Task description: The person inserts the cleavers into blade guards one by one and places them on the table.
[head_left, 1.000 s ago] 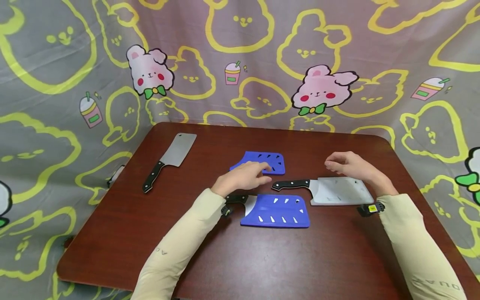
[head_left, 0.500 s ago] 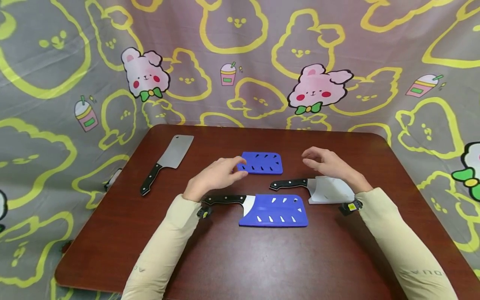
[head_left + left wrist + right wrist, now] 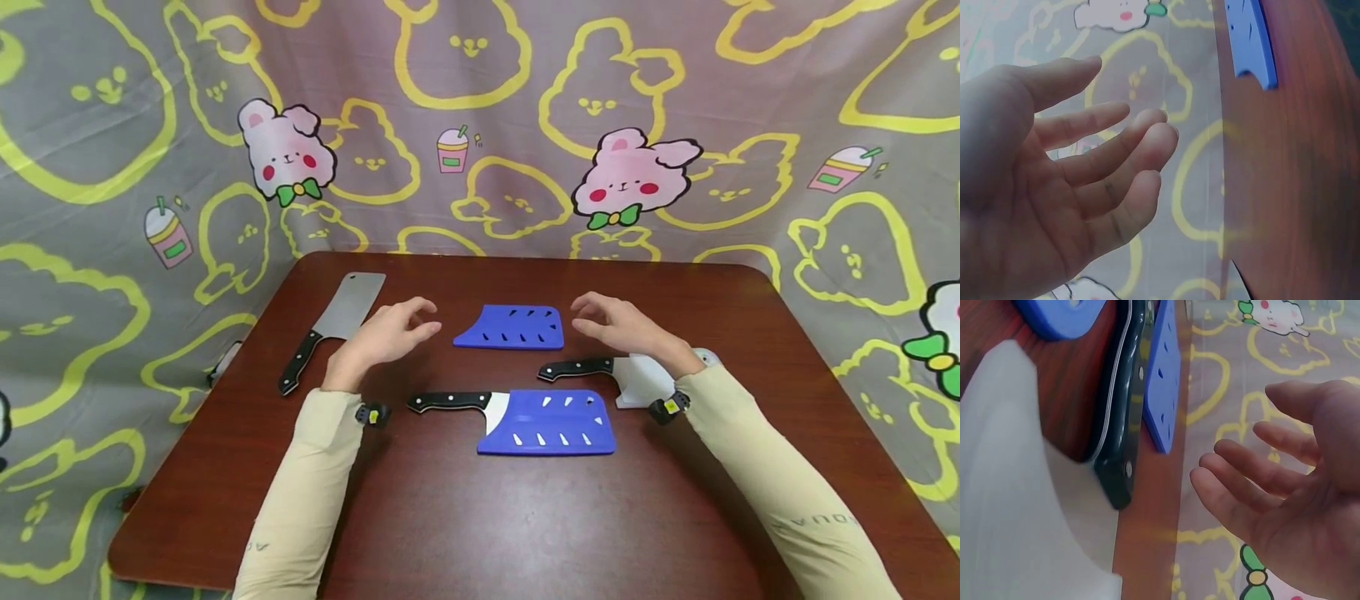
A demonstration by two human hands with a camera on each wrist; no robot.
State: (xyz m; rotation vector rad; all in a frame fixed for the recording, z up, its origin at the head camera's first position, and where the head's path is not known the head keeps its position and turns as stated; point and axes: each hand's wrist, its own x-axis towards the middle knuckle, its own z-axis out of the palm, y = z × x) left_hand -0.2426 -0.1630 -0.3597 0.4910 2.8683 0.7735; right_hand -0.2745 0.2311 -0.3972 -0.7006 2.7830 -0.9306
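My left hand (image 3: 384, 337) hovers between the bare cleaver (image 3: 348, 304) at the left and the blue blade guard (image 3: 508, 327) near the middle. It holds nothing, and its fingers are loosely bent in the left wrist view. Above the table my right hand (image 3: 624, 323), also holding nothing, is just right of that guard. Under my right forearm lies a cleaver in a white guard (image 3: 645, 383), black handle (image 3: 577, 368) pointing left; the arm hides part of it. Closer to me lies another black-handled cleaver, its blade inside a slotted blue guard (image 3: 551, 425).
Everything rests on a dark red-brown table (image 3: 540, 525) with rounded corners. A patterned curtain (image 3: 495, 208) hangs behind the table and along both sides. A small dark and white object (image 3: 225, 362) shows beyond the left edge.
My left hand has moved left, away from the blue guard, uncovering it and the nearer cleaver's handle. My right hand has shifted left, toward the guard. The knives and guards have stayed put.
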